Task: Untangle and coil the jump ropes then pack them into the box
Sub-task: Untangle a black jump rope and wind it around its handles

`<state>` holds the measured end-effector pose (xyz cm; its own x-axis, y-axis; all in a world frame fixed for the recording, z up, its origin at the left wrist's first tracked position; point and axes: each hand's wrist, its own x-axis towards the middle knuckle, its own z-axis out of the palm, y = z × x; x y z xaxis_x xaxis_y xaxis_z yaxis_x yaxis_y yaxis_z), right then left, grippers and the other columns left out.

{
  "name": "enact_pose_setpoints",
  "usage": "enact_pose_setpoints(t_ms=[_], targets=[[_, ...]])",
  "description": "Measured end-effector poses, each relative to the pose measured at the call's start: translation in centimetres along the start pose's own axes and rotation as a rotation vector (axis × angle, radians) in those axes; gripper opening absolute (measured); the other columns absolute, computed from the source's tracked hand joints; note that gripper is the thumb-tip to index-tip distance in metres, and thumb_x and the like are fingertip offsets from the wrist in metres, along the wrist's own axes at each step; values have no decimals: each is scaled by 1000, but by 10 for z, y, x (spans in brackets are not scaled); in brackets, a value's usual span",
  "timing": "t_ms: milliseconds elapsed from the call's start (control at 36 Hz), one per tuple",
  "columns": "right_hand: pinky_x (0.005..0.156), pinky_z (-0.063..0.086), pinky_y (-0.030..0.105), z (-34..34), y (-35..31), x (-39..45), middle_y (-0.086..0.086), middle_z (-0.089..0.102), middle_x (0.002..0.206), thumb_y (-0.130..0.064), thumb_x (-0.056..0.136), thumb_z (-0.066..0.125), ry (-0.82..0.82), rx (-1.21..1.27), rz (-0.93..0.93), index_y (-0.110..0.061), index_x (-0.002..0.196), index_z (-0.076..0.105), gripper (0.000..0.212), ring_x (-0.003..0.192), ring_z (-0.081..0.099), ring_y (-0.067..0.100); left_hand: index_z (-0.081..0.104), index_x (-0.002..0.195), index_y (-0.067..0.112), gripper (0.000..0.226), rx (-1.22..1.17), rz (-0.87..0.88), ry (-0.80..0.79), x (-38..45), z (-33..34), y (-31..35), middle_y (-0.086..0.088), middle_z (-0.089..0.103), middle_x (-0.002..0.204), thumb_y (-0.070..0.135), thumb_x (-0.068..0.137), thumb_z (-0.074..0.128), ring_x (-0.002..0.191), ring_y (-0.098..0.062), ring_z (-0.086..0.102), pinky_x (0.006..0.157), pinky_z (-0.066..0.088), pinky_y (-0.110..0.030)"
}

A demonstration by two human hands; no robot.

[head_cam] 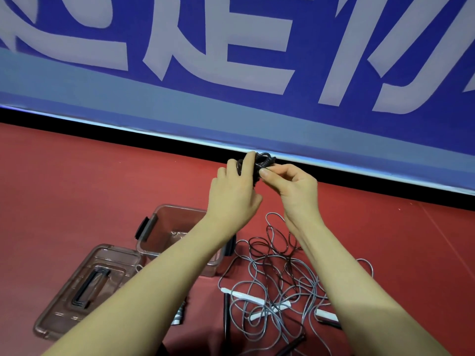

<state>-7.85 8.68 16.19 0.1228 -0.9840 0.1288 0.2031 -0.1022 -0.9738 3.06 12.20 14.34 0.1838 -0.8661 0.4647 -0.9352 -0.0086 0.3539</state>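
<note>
A small, tight bundle of black jump rope (260,163), wound into dark glossy loops, is held up in the air in front of the banner. The left hand (232,195) curls its fingers around the bundle's left side; the right hand (295,187) pinches its right side between thumb and fingertips. Below, on the red floor (77,176), lies a loose tangle of grey and black ropes (277,283) with white and black handles. Just left of it stands the open clear box (164,222), its lid (87,286) lying flat beside it.
</note>
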Motion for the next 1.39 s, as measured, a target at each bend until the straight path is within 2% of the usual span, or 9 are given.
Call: enact_pose_setpoints(t_ms=[222,444,639,722,806,972,1139,1250,1389], targets=[[71,44,7,5,-3,-7,-18,69,72,7,78,68,-162,-185,-111,-18,75,69,26,72,61,-9,38,113,16,35,-2,-166,-15,6,-7,-6,-4,45,90,18,81,54,80,-35,54,60,34,-33],[71,49,22,13,7,-11,-12,68,74,-17,80,73,-2,-477,-262,-18,86,74,6,66,58,0,40,110,13,30,-67,-269,-27,7,-5,-8,-7,43,103,20,84,52,71,-35,51,58,34,-32],[79,48,21,6,5,-12,-7,67,88,2,87,60,-229,-418,-233,-27,94,67,31,76,58,-4,43,109,13,36,-253,-329,-73,11,-6,-12,-4,34,107,26,81,62,79,-31,52,67,44,-35],[77,45,16,1,6,-6,-3,66,93,4,89,52,-145,-316,-156,-20,98,68,30,77,58,-3,46,108,15,37,-419,-309,-127,13,-6,-13,-5,38,110,20,77,65,85,-18,50,80,47,-33],[80,48,23,1,15,1,0,65,101,2,94,43,-68,-259,-53,-15,105,60,27,94,61,11,45,107,18,40,-537,-302,-182,12,-7,-7,-5,42,109,17,73,67,80,4,43,72,37,-19],[70,49,13,2,17,3,1,69,95,9,92,38,-105,-72,16,-17,97,65,38,88,66,8,32,99,24,57,-774,-390,-219,9,-4,-4,-22,57,104,31,57,70,70,-25,55,51,41,-28],[74,51,20,0,15,4,-7,70,76,5,89,45,-73,-59,38,-21,83,69,36,74,64,5,48,118,18,51,-327,-248,-26,8,-11,-2,-1,63,110,40,78,72,102,-25,58,81,49,-39],[73,51,20,2,11,2,-5,70,78,4,89,44,-69,-37,50,-17,83,70,34,76,64,6,26,144,19,58,-71,-87,-19,2,-3,4,-9,49,119,28,92,50,104,-32,49,74,43,-39],[83,52,26,4,10,-3,-4,70,83,7,86,45,-99,-118,38,-20,86,70,37,86,63,11,29,135,18,62,91,-103,-95,2,-1,1,-8,42,114,29,84,62,96,-33,50,63,37,-34]])
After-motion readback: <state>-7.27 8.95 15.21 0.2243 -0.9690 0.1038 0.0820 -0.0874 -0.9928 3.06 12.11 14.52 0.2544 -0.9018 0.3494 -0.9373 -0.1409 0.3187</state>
